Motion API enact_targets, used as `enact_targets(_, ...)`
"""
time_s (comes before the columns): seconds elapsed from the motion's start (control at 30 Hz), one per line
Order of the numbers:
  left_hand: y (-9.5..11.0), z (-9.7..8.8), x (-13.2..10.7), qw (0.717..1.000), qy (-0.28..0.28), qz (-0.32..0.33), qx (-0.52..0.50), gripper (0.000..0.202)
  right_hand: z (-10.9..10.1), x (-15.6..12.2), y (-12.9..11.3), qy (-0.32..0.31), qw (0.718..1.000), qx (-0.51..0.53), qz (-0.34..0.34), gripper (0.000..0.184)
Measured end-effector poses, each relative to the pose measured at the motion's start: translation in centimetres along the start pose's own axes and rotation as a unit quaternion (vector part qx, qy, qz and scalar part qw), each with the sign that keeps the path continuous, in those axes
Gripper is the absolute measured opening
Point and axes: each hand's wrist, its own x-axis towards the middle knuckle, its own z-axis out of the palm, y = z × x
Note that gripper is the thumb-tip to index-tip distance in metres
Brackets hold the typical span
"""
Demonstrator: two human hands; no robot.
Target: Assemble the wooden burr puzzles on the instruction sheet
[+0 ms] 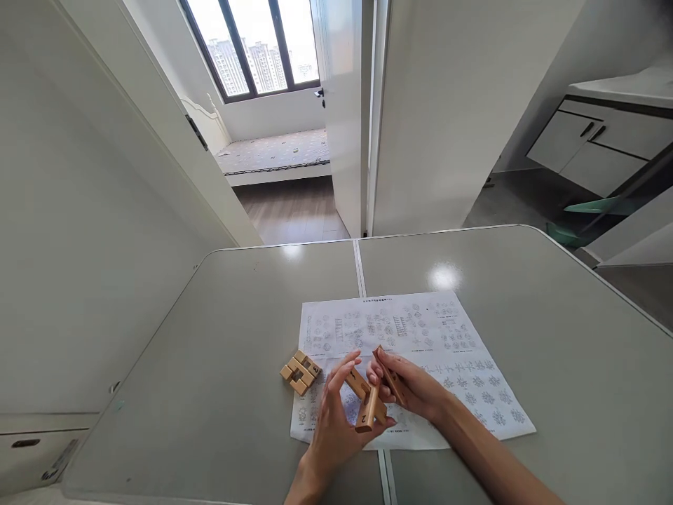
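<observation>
My left hand (336, 414) is curled around two joined wooden puzzle pieces (366, 407), which cross each other; one bears the number 2. Its thumb lies under them and its fingers reach over the far end. My right hand (413, 382) grips another notched wooden puzzle piece (392, 379), held tilted close beside the joined ones. Some of my right fingertips are behind the pieces, also near the joined pair. Beneath both hands lies a printed instruction sheet (420, 330) with rows of small diagrams. Left of my left hand, more notched wooden pieces (301, 372) lie together, one marked 3.
The grey-green table (236, 315) has a pale seam down its middle and a light rim. A wall (94, 210) stands along its left side. Beyond the far edge are an open door (341, 105) and a bed (278, 151). A white cabinet (594, 144) is at the right.
</observation>
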Motion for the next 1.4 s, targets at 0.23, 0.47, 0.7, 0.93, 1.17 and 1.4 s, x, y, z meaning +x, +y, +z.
enact_targets(0.23,0.1,0.0,-0.3,1.0,0.023,-0.019,-0.002,0.083,0.2,-0.3,-0.7,0.006,0.998,-0.055,-0.03,0.048)
enact_targets(0.47,-0.2,0.4,-0.3,0.997,0.047,-0.057,-0.007,0.077,-0.1,-0.5,-1.7,0.15,0.97,-0.111,-0.156,0.047)
enact_targets(0.7,0.3,0.1,0.1,0.989,0.043,-0.124,0.072,0.076,-0.1,-1.1,-1.8,0.123,0.975,-0.142,-0.122,0.041)
enact_targets(0.93,0.0,0.2,0.1,0.984,0.052,-0.138,0.101,0.082,-0.2,-1.1,-1.8,0.086,0.978,-0.148,-0.122,0.043)
enact_targets(1.17,0.1,0.1,0.2,0.984,0.026,-0.153,0.089,0.084,-0.8,-1.0,-1.2,0.073,0.98,-0.162,-0.093,0.058)
enact_targets(1.4,0.3,0.1,0.4,0.983,0.021,-0.165,0.08,0.084,0.0,-0.6,-1.6,0.185,0.977,-0.097,-0.041,0.059)
